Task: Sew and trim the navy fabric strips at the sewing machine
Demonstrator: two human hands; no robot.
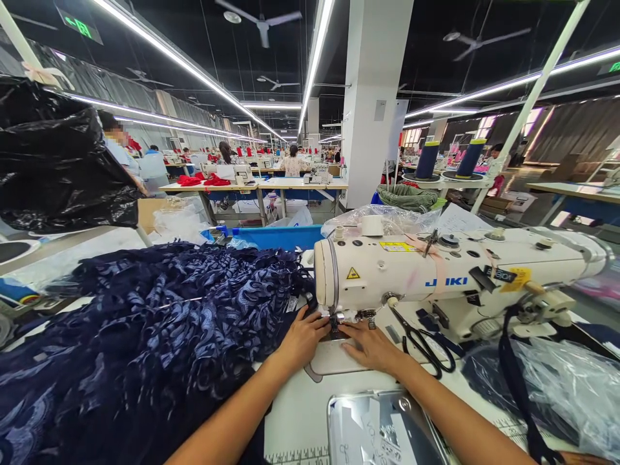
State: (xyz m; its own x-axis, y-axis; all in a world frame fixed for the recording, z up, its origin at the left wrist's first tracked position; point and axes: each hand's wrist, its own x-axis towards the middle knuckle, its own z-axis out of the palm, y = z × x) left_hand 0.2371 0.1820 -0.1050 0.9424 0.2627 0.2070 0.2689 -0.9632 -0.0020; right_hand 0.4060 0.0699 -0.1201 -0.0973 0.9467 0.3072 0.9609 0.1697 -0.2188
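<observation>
Fingers (317, 321) of our left hand (303, 339) lie flat and close together on the edge of the dark blue lace fabric (145, 349), right at the needle (334, 318) of the white sewing machine (436, 274). Our right hand (371, 345) rests beside it on the machine bed, fingers stretched out and nearly together, gripping nothing. We see the fabric heaped to the left across the table (300, 420). Black scissors (426, 345) lie just right of our right hand, and a shiny metal plate (382, 429) sits near us.
</observation>
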